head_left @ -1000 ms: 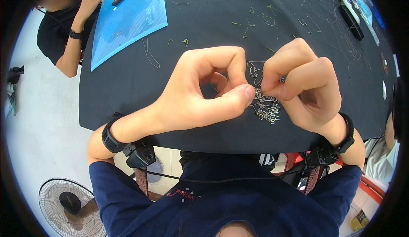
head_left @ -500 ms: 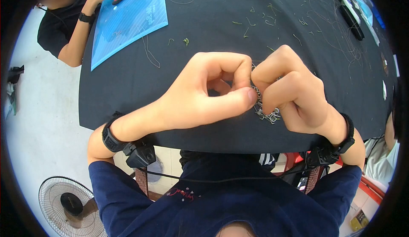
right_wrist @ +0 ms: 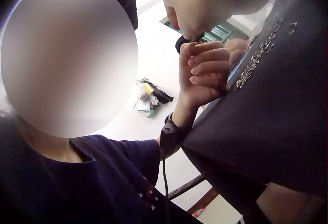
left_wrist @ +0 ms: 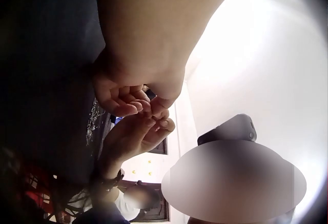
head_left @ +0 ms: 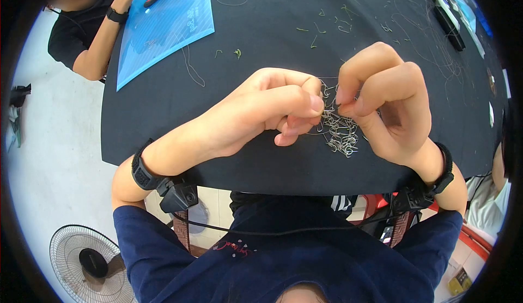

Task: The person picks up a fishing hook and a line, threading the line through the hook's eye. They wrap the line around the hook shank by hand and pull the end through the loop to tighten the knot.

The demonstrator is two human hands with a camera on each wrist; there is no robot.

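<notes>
Gap opened between left hand (head_left: 267, 104), right hand (head_left: 400, 98); both hands pinch something unidentifiably tiny; hooks (head_left: 342, 137) below, inside table edge (head_left: 297, 189)

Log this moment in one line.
left hand: curled, anything held unclear | right hand: curled, anything held unclear | hook-shaped silver metal pieces: heaped on black cloth

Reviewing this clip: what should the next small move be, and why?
Probably have the right hand ease the thin strand gently taut. That strand seems to show between the hands, whose curled fingertips nearly meet near the pile of metal hooks. The left hand appears to pinch a small piece, too small to identify, and could steady it.
</notes>
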